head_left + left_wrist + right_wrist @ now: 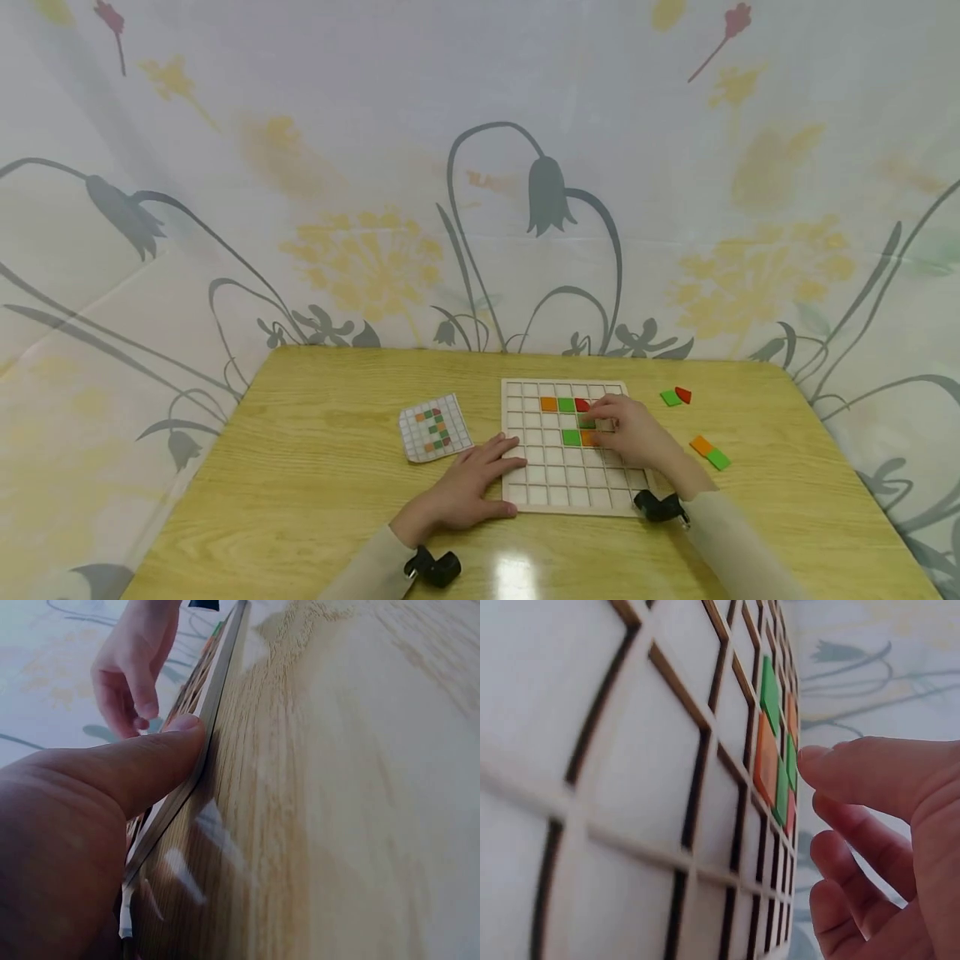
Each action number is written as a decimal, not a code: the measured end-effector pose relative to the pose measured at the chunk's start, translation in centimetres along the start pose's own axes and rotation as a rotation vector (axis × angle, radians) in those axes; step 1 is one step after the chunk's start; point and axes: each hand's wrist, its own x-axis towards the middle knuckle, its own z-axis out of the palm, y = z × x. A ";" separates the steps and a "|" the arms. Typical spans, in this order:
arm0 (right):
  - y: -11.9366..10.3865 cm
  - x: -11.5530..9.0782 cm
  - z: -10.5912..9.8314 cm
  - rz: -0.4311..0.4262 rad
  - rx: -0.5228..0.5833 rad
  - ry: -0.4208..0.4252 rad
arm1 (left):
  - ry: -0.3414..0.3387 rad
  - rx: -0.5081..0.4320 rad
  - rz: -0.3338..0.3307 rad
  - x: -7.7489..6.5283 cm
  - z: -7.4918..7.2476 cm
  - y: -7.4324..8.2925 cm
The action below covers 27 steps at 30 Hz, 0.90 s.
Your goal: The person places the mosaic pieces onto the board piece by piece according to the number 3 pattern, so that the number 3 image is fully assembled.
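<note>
A wooden grid board [550, 496] lies on the table with several coloured tiles in its squares. Its upper row has an orange tile [549, 404], a green tile [566, 405] and a red rounded tile [582, 405]. Lower down sit a second green tile [572, 437] and an orange tile [766, 759], the latter partly behind my right hand [628, 433]. That hand hovers over the right part of the grid, fingers loosely bent, nothing visible between thumb and fingertips. My left hand [472, 485] rests spread at the board's left edge, thumb [161, 761] against the rim.
Left of the board lies a pattern card [435, 429] with a printed grid of coloured squares. Loose tiles lie to the right: a green one [671, 398] beside a red rounded one [683, 395], and an orange one [702, 446] beside a green one [718, 459]. A patterned curtain [480, 183] hangs behind the table.
</note>
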 end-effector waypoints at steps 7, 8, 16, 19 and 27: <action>2.1 -2.5 -2.5 0.111 -0.008 0.114 | -0.008 -0.005 0.001 0.1 0.0 0.2; 2.3 -2.9 -2.9 0.119 -0.013 0.124 | -0.009 -0.005 0.000 0.2 -0.1 0.2; 4.5 -5.8 -5.7 0.177 -0.088 0.185 | -0.004 0.015 -0.006 0.2 -0.1 0.2; 5.0 -6.7 -6.2 0.177 -0.097 0.208 | -0.007 0.017 -0.014 0.1 -0.1 0.2; 5.7 -8.1 -6.4 0.218 -0.106 0.210 | 0.004 0.015 -0.003 0.0 0.0 0.2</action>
